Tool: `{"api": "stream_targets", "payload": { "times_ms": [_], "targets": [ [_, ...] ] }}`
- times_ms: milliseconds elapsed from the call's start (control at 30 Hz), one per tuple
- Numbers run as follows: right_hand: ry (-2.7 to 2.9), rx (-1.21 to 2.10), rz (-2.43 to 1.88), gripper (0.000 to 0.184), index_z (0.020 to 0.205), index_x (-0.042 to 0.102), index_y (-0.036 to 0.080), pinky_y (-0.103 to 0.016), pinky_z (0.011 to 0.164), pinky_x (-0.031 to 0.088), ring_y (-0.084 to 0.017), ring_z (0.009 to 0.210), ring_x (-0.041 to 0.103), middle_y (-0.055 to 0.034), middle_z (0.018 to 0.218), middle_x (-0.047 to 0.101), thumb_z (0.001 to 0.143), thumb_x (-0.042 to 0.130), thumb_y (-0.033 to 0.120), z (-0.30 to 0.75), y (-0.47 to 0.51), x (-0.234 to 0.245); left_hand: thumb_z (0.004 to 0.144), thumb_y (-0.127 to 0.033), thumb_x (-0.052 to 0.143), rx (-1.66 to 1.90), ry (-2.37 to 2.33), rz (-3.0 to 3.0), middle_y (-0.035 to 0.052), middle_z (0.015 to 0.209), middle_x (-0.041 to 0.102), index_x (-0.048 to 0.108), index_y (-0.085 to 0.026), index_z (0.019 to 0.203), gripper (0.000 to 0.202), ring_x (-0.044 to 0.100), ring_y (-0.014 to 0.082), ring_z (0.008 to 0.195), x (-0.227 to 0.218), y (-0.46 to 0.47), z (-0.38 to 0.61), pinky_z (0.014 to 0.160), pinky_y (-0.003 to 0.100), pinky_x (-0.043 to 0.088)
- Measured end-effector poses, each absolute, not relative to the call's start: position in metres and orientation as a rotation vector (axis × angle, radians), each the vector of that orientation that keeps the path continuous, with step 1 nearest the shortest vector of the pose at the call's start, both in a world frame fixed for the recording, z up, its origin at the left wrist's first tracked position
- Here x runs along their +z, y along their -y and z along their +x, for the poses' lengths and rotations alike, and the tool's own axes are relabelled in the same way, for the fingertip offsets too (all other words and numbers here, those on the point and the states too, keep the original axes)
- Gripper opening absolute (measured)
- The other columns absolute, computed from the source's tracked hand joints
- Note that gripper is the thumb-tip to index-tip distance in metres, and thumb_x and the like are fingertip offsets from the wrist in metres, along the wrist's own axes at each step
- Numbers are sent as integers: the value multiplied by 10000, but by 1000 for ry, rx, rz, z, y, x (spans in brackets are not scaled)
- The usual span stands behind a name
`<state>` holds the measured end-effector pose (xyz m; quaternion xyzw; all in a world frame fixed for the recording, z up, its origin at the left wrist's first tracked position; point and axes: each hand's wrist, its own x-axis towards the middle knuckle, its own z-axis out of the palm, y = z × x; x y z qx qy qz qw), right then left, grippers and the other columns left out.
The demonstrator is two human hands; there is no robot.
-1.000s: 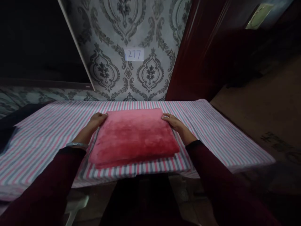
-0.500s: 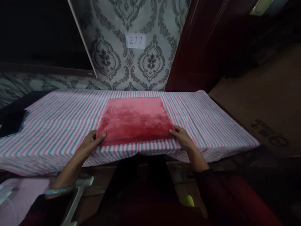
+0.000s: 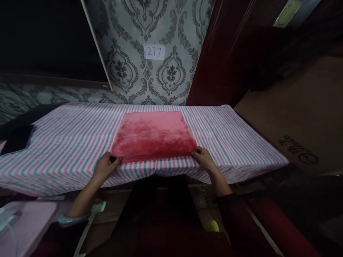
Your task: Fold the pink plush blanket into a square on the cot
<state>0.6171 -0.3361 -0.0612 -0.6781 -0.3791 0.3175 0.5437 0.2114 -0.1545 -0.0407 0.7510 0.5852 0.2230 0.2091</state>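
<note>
A folded pink plush cloth (image 3: 154, 134) lies flat on a table covered with a pink, grey and white striped cloth (image 3: 66, 150). My left hand (image 3: 105, 166) pinches the folded cloth's near left corner, fingers curled on its edge. At the near right corner my right hand (image 3: 203, 159) grips the edge in the same way. Both arms reach forward from below the table's front edge.
A paper label reading 277 (image 3: 154, 52) hangs on the patterned wall behind. A dark object (image 3: 16, 139) lies at the table's left end. A dark red door (image 3: 222, 53) stands at the right, a cardboard sheet (image 3: 294, 117) beyond it. A pink item (image 3: 29, 225) sits at lower left.
My hands slid from the cloth's far corners to its near corners. The view pulled back from the table. Since half a second ago the fingers have closed tighter on the near edge.
</note>
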Motion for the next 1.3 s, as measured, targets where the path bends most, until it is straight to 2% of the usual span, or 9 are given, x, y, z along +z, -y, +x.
{"api": "stream_targets", "payload": {
  "times_ms": [133, 300, 400, 600, 667, 867, 933, 1100, 1300],
  "targets": [
    [844, 880, -1623, 312, 722, 541, 234, -252, 435, 269, -102, 433, 380, 56, 510, 500, 640, 696, 492, 616, 336, -59, 703, -606, 557, 695, -1573, 2071, 12, 664, 556, 498, -252, 712, 359, 552, 215, 666, -41, 160, 211, 625, 327, 408],
    [758, 922, -1384, 319, 765, 530, 233, -227, 454, 324, -94, 459, 447, 57, 540, 548, 592, 735, 406, 610, 336, -56, 700, -538, 597, 756, -1404, 2151, 37, 747, 549, 519, -249, 619, 310, 560, 228, 779, -42, 163, 207, 761, 356, 472],
    [699, 981, -1295, 351, 791, 524, 236, -224, 438, 331, -101, 455, 466, 65, 536, 535, 577, 767, 372, 608, 336, -56, 679, -510, 652, 732, -1385, 2151, 50, 788, 576, 583, -247, 635, 276, 562, 252, 859, -42, 162, 210, 827, 376, 479],
    [638, 1199, -1439, 256, 795, 540, 222, -242, 462, 418, -164, 515, 610, -7, 555, 607, 632, 716, 311, 616, 335, -53, 688, -557, 618, 934, -1318, 1860, 3, 765, 484, 551, -239, 671, 326, 506, 195, 758, -44, 162, 216, 751, 333, 465],
    [641, 1185, -1421, 240, 805, 542, 225, -240, 470, 427, -167, 539, 632, -13, 590, 628, 632, 696, 290, 617, 333, -53, 699, -554, 625, 981, -1272, 1794, 3, 804, 500, 566, -235, 722, 325, 516, 189, 779, -42, 165, 217, 768, 324, 469],
    [811, 1101, -1414, 229, 657, 491, 230, -208, 396, 277, -87, 406, 433, 44, 473, 525, 566, 692, 292, 615, 327, -52, 707, -553, 635, 966, -1233, 1810, 52, 936, 602, 638, -230, 779, 331, 589, 249, 954, -33, 171, 219, 886, 353, 498],
    [902, 1122, -1484, 199, 624, 503, 225, -213, 394, 268, -81, 397, 399, 42, 456, 517, 571, 682, 295, 615, 326, -49, 691, -570, 639, 903, -1235, 1808, 61, 965, 640, 655, -229, 801, 359, 606, 266, 985, -32, 170, 219, 904, 362, 503],
    [916, 1095, -1559, 153, 596, 483, 233, -216, 402, 286, -90, 400, 401, 42, 429, 491, 559, 625, 274, 618, 321, -42, 686, -586, 585, 811, -1377, 1876, 85, 969, 666, 657, -217, 755, 382, 623, 287, 971, -37, 162, 221, 900, 382, 506],
    [989, 1106, -1607, 176, 532, 443, 226, -218, 421, 224, -73, 417, 328, 57, 406, 414, 540, 612, 277, 621, 319, -36, 713, -595, 529, 838, -1375, 1984, 86, 867, 639, 643, -209, 709, 403, 614, 269, 908, -48, 157, 219, 847, 378, 499]
  ]
}}
